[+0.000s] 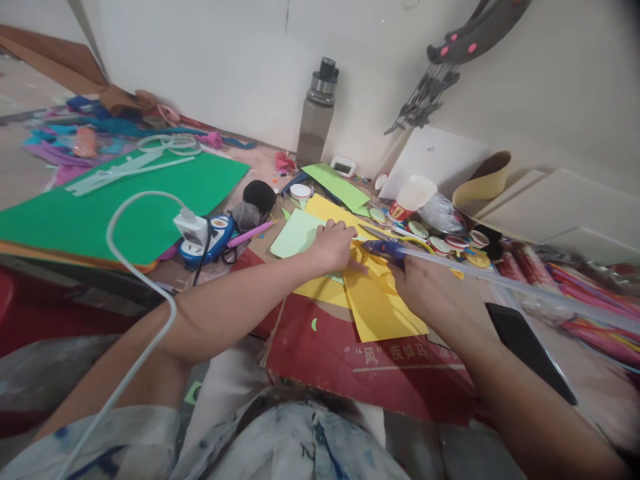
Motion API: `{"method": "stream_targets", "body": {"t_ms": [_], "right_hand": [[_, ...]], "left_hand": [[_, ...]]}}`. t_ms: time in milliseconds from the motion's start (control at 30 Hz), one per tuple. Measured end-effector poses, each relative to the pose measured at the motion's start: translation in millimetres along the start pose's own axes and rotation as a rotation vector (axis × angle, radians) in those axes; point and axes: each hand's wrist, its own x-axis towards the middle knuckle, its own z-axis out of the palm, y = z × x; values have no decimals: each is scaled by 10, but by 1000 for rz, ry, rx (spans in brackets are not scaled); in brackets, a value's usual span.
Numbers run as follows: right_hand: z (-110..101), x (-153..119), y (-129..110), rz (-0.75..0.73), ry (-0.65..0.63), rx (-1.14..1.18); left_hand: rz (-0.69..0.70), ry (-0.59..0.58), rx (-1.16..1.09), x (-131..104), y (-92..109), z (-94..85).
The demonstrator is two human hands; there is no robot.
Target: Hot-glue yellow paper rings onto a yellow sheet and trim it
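Observation:
My left hand (pixel 334 245) is closed with bent fingers on a yellow sheet of paper (pixel 385 303); its fingertips are partly hidden. A pale green sheet (pixel 295 233) lies under that hand. My right hand (pixel 417 283) is wrapped round a blue-handled tool (pixel 384 249) whose dark tip points left at the paper; its kind is not clear. Just behind it lie scissors (pixel 377 233) with grey blades. The papers rest on a red printed board (pixel 350 363) in front of me, where a small green crescent scrap (pixel 314 325) lies.
A grey bottle (pixel 316 117) stands by the wall. Left are a large green sheet (pixel 200 180), a white plug adapter (pixel 193 230) and its cable. Right are a paper cup (pixel 413 197), several small round pots (pixel 440 245), a black phone (pixel 530 350) and bundles of coloured sticks (pixel 595 293).

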Motion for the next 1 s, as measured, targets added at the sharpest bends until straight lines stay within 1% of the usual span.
{"method": "stream_targets", "body": {"t_ms": [100,200,367,533,700,800,1000], "right_hand": [[109,38,30,-23,25,48],[196,79,50,-49,28,98],[239,93,65,-15,10,119],[220,58,87,-26,2,63],[68,-9,37,-21,-28,1],[13,-26,7,-17,-31,-18],[107,8,-16,-23,15,18]], "left_hand": [[9,-59,-6,8,-4,-53],[18,-94,2,17,-6,-89],[24,-89,10,23,-9,-72],[17,-79,9,47,-28,-35],[19,-47,2,90,-59,44],[0,-35,-2,71,-41,57],[4,-41,8,-13,29,4]]}}
